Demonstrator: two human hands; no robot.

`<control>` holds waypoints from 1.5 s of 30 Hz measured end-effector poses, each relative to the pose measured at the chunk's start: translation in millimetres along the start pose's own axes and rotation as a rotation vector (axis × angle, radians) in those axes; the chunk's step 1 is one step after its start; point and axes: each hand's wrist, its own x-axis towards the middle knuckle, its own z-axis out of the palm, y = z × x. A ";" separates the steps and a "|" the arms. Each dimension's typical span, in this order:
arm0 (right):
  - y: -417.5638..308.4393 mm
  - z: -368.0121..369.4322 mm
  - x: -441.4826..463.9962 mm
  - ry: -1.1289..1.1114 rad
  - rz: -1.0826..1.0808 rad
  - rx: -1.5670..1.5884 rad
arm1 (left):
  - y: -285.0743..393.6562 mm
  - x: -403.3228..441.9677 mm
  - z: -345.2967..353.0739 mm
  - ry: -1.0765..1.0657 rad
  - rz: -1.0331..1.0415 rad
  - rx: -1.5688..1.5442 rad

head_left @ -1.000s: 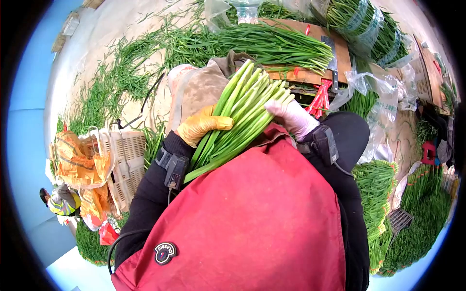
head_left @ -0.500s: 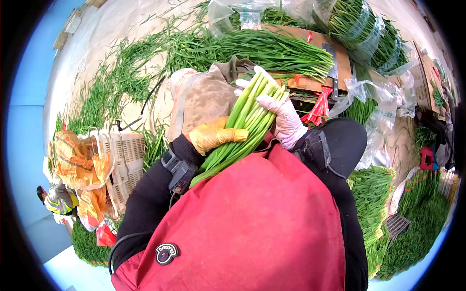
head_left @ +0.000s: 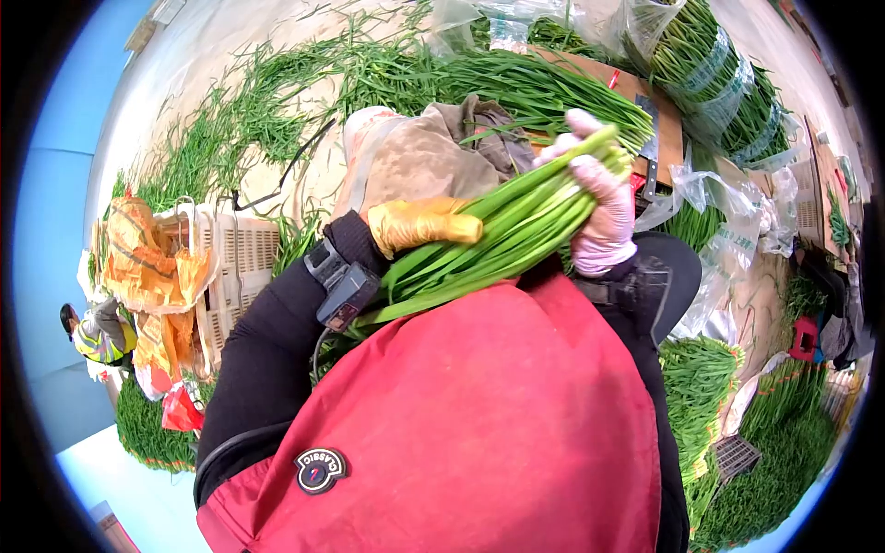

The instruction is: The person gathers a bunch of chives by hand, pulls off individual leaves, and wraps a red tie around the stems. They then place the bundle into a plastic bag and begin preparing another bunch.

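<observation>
A bunch of garlic chives (head_left: 502, 235) lies slantwise across my lap, pale stem ends up to the right, green leaves down to the left. My left hand (head_left: 419, 227), in a yellow-orange glove, is closed around the leafy part with its thumb along the top. Near the stem ends, my right hand (head_left: 604, 207) in a thin whitish glove grips the bunch, its fingers partly hidden behind the stems. Beyond it, a pile of loose chives (head_left: 553, 88) rests on a wooden board (head_left: 631, 85), with a knife (head_left: 651, 175) at the board's right side.
Loose leaves (head_left: 267, 111) litter the floor ahead. Plastic-wrapped bundles (head_left: 710, 78) lie at upper right, stacked chives (head_left: 696, 387) at lower right. A plastic crate (head_left: 244, 263) and orange sacks (head_left: 147, 253) stand at left, near a person in a hi-vis vest (head_left: 103, 334).
The bunch has tipped from steep to a flatter slant, its stem ends swinging right. My right hand has moved right with them; my left hand still grips the leaves.
</observation>
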 end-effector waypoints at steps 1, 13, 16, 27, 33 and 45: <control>-7.0 -1.9 -1.9 0.016 -0.046 -0.009 | 2.5 -7.4 3.8 0.029 0.000 -0.007; -89.3 -31.6 -31.2 -0.074 -0.409 0.001 | -1.4 -79.7 -62.9 0.494 -0.040 0.518; -81.7 -26.5 -34.1 0.024 -0.404 0.021 | 28.4 -119.6 -62.2 0.483 -0.117 1.074; -63.2 6.2 -27.6 0.069 -0.339 -0.097 | 80.6 20.7 84.3 0.136 0.875 1.236; -70.1 4.7 -32.4 -0.076 -0.264 -0.184 | 56.6 59.9 89.3 0.010 0.843 1.118; -102.4 31.5 -41.0 0.087 -0.361 -0.372 | 54.5 24.8 75.0 -0.130 0.732 0.913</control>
